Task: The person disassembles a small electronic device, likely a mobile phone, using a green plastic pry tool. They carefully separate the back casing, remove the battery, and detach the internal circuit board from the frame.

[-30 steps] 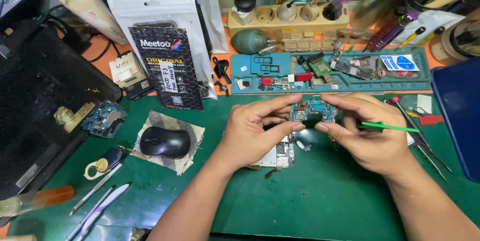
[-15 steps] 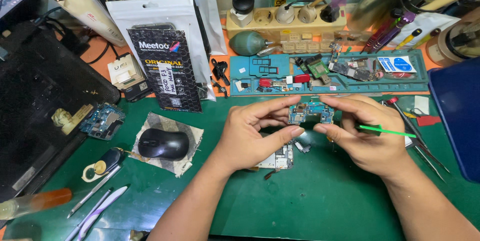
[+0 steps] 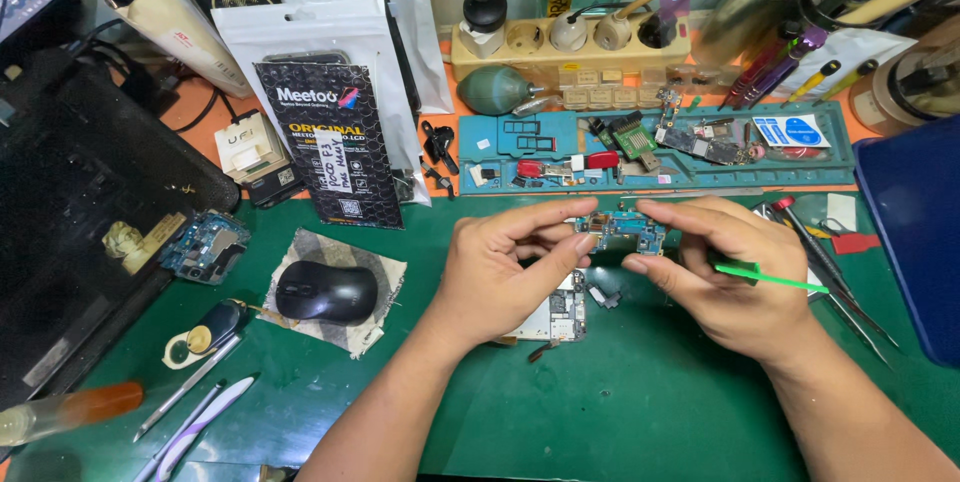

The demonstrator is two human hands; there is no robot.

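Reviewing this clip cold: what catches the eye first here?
Dead centre, the left hand and right hand pinch a small blue circuit board between their fingertips above the green mat; the right hand also holds a thin green tool. To the left, a black mouse sits on a cloth pad.

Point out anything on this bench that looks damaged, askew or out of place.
Nothing looks spilled or broken. The small circuit board is held level between the left hand and right hand, which also grips a green stick. A second bare board lies askew at the mat's left edge, against the dark case.
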